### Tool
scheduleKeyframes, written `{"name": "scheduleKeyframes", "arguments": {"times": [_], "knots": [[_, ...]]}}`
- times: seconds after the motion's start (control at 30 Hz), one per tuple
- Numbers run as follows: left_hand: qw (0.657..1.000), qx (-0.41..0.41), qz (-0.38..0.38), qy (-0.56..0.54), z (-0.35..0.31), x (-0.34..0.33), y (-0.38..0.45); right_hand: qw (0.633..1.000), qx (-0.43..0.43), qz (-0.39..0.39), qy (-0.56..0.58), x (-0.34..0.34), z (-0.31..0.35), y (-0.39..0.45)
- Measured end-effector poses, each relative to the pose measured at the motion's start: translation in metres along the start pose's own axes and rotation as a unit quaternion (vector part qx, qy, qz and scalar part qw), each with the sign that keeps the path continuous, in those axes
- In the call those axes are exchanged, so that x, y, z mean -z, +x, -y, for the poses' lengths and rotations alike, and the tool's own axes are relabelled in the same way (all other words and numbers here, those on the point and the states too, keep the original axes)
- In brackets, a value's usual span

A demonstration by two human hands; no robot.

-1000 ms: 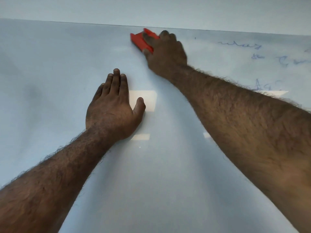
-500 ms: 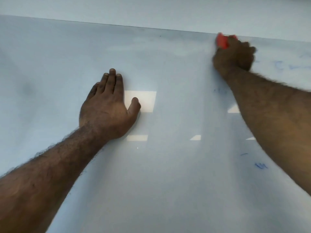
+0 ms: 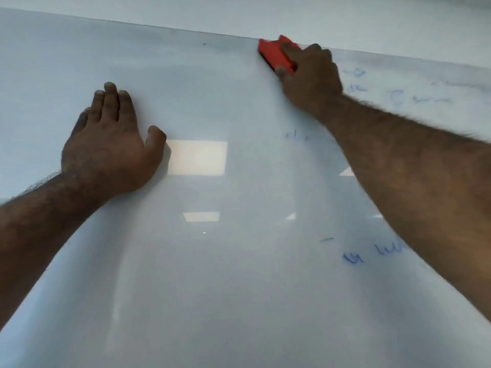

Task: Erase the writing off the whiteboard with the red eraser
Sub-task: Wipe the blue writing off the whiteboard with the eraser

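A glossy whiteboard (image 3: 239, 288) fills the head view. My right hand (image 3: 310, 75) grips the red eraser (image 3: 273, 53) and holds it against the board just under its top edge, right of centre. My left hand (image 3: 111, 144) lies flat on the board at the left, fingers straight and together. Faint blue writing (image 3: 414, 98) shows to the right of the eraser, and darker blue marks (image 3: 372, 252) sit lower right beside my right forearm. A small faint mark (image 3: 296, 135) lies below my right hand.
The board's top edge (image 3: 159, 26) runs across the view, with pale wall above it. Bright reflections of ceiling lights (image 3: 198, 158) show on the board's middle.
My right hand swept the eraser right along the top edge, then back a little to the left. The writing on the right looks fainter. My left hand has stayed pressed in place.
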State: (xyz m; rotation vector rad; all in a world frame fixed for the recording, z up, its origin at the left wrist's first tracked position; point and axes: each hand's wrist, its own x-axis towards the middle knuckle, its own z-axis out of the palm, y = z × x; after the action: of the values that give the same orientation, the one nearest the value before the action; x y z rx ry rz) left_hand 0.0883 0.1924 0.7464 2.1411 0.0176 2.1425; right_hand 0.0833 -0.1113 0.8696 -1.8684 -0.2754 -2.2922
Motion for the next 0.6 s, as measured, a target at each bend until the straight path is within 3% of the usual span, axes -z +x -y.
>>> {"name": "scheduleKeyframes", "arguments": {"times": [0.17, 0.33, 0.43, 0.6], "knots": [[1.0, 0.0, -0.01, 0.004, 0.0, -0.002, 0.0, 0.979, -0.191, -0.015, -0.067, 0.037, -0.125, -0.026], [1.0, 0.007, -0.019, -0.004, -0.001, -0.002, -0.002, 0.95, -0.3, -0.066, -0.055, 0.028, -0.109, -0.013], [1.0, 0.006, -0.021, -0.003, -0.002, -0.001, -0.004, 0.969, -0.233, -0.079, -0.02, 0.014, -0.052, 0.007], [1.0, 0.001, -0.019, -0.005, -0.002, -0.002, -0.006, 1.0, -0.008, -0.023, -0.003, -0.018, 0.069, 0.025]]}}
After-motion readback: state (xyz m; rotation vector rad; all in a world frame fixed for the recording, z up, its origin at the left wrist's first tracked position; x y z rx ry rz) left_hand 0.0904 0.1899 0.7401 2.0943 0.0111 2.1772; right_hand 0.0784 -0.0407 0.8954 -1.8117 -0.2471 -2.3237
